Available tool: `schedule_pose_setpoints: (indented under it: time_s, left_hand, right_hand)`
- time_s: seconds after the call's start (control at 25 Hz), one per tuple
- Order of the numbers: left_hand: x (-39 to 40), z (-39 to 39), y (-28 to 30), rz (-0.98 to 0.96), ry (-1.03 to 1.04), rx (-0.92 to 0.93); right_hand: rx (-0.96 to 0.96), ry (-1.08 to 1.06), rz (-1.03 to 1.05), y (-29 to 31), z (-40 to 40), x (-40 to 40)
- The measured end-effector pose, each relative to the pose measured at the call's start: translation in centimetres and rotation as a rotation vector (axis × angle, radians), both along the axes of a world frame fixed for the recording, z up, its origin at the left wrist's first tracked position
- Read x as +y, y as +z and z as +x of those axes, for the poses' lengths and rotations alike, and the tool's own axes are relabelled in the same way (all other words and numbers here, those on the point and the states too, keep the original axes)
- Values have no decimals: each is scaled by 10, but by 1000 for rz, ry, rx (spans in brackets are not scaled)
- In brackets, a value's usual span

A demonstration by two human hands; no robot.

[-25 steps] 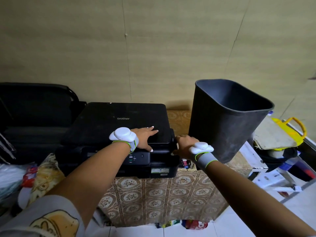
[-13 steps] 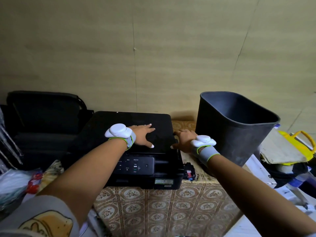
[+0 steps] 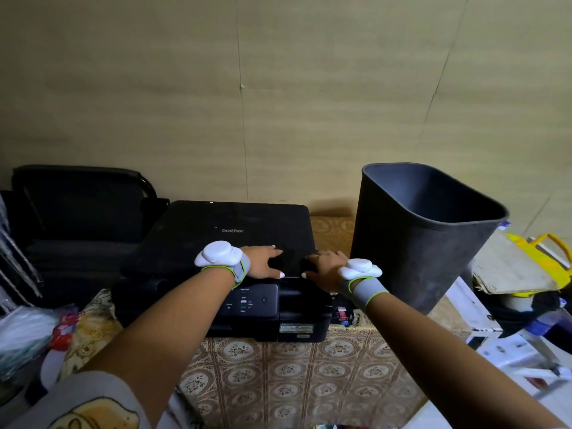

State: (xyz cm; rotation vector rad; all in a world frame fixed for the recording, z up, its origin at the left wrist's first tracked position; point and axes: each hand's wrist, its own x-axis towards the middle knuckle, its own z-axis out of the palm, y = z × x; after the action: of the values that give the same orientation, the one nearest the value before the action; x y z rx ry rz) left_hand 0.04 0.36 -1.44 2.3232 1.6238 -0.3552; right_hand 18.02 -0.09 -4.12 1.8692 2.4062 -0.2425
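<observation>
A black Brother printer [image 3: 216,236] stands on a table covered with a patterned cloth [image 3: 309,376]. My left hand [image 3: 263,263] lies flat on the front of the printer's lid, fingers straight and thumb at the lid's front edge. My right hand [image 3: 325,267] rests on the lid's front right corner, fingers pointing left and thumb at the same edge. Both wrists carry white trackers on grey bands. The printer's control panel [image 3: 250,301] shows below my left wrist.
A tall dark grey bin [image 3: 411,258] stands right of the printer, close to my right wrist. A black chair [image 3: 80,212] is at the left. Bags and cloth lie lower left; a yellow bag [image 3: 551,246], papers and white furniture sit at the right.
My right hand has moved from the printer's right side up onto the lid's front right corner. My left hand has stayed on the lid.
</observation>
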Motion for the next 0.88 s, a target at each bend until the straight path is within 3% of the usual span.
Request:
schedule_pose_setpoints:
  time_s: [0.2, 0.6, 0.88]
  left_hand:
    - [0, 39, 4, 42, -81, -54]
    - [22, 126, -24, 42, -221, -27]
    - [40, 137, -50, 106, -193, 9]
  right_hand:
    - [17, -151, 31, -10, 41, -4]
    - [80, -352, -220, -75, 102, -16]
    - [107, -233, -245, -113, 83, -8]
